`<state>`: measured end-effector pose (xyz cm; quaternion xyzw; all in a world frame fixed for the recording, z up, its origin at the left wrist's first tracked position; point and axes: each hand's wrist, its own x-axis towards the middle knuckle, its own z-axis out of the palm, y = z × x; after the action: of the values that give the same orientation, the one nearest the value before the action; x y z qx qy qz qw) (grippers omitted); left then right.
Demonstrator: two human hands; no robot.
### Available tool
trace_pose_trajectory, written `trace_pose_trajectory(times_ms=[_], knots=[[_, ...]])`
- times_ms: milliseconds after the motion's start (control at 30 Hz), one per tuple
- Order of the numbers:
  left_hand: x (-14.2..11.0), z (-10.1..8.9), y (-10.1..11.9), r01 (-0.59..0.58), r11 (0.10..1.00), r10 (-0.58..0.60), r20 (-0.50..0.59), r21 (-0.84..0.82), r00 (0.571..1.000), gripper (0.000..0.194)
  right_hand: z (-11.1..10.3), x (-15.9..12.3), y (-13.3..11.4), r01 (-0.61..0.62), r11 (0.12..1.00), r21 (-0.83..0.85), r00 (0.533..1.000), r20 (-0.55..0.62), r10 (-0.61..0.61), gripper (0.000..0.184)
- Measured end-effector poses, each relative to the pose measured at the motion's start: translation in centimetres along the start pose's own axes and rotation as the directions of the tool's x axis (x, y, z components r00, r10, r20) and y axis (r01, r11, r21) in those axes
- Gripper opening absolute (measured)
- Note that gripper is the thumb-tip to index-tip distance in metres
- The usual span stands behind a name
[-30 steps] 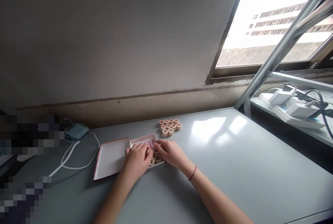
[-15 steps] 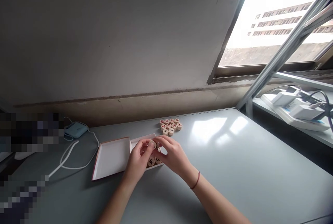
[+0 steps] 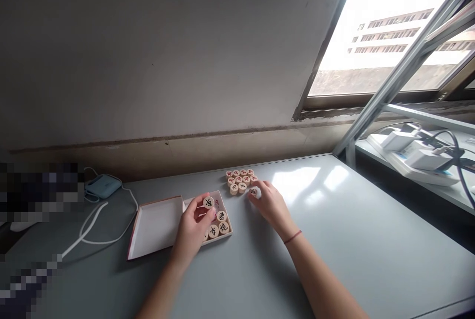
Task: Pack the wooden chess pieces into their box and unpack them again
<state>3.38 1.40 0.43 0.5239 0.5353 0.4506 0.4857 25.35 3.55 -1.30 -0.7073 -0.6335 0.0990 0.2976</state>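
Between thumb and fingers, my left hand (image 3: 190, 225) grips a round wooden xiangqi piece (image 3: 208, 202) with a black character, held over the open box (image 3: 230, 225). Inside the box lie several more black-marked pieces (image 3: 213, 231), partly covered by my hand. My right hand (image 3: 270, 203) is closed on another black-marked xiangqi piece (image 3: 253, 192), at the right end of the front row of a group on the table. That group (image 3: 239, 179) has red-marked pieces at the back and black-marked ones in front.
The box's white lid (image 3: 158, 227) lies folded open to the left. Farther left are a blue device (image 3: 104, 186) and a white cable (image 3: 91, 221). A power strip with plugs (image 3: 415, 153) rests on a shelf at the right, below the window (image 3: 386, 37).
My right hand has left the box and moved right and back to the group, carrying a piece. My left hand stays over the box, lifting a piece with its character showing.
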Motion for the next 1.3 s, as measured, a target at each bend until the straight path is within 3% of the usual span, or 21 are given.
trace_pose_trajectory(times_ms=[100,167,300,400,533,667,767,1300], knots=[[-0.4,0.3,-0.2,-0.226,0.937,0.23,0.015,0.267,0.973,0.033,-0.6,-1.3,-3.1,0.149,0.969,0.196,0.989,-0.031,-0.146,0.018],[-0.6,0.5,-0.4,-0.361,0.843,0.368,0.061,0.399,0.928,0.027,-0.7,-2.5,-5.4,0.22,0.913,0.344,0.966,0.052,-0.253,0.015],[-0.9,0.9,-1.0,-0.444,0.764,0.439,0.127,0.468,0.889,0.026,-0.2,-3.8,-7.5,0.221,0.879,0.422,0.955,0.088,-0.283,0.004],[-0.9,1.0,-1.4,-0.436,0.743,0.429,0.139,0.508,0.893,0.032,-0.3,-2.9,-5.9,0.173,0.9,0.399,0.978,0.039,-0.205,0.009],[-0.8,0.8,-1.5,-0.41,0.742,0.388,0.159,0.53,0.908,0.043,-0.9,-1.0,-2.1,0.028,0.988,0.151,0.999,-0.046,-0.021,0.022],[-0.8,0.7,-1.4,-0.412,0.736,0.383,0.171,0.537,0.908,0.041,-0.8,-0.2,-0.1,-0.086,0.993,-0.078,0.996,0.013,0.087,0.012],[-0.8,0.6,-1.4,-0.42,0.723,0.388,0.181,0.548,0.904,0.039,-0.2,-0.2,0.2,-0.078,0.99,-0.12,0.995,0.048,0.084,0.011],[-0.2,0.2,-1.8,-0.519,0.568,0.517,0.214,0.638,0.829,0.025,1.3,-0.1,0.4,-0.058,0.991,-0.118,0.998,-0.016,0.057,0.024]])
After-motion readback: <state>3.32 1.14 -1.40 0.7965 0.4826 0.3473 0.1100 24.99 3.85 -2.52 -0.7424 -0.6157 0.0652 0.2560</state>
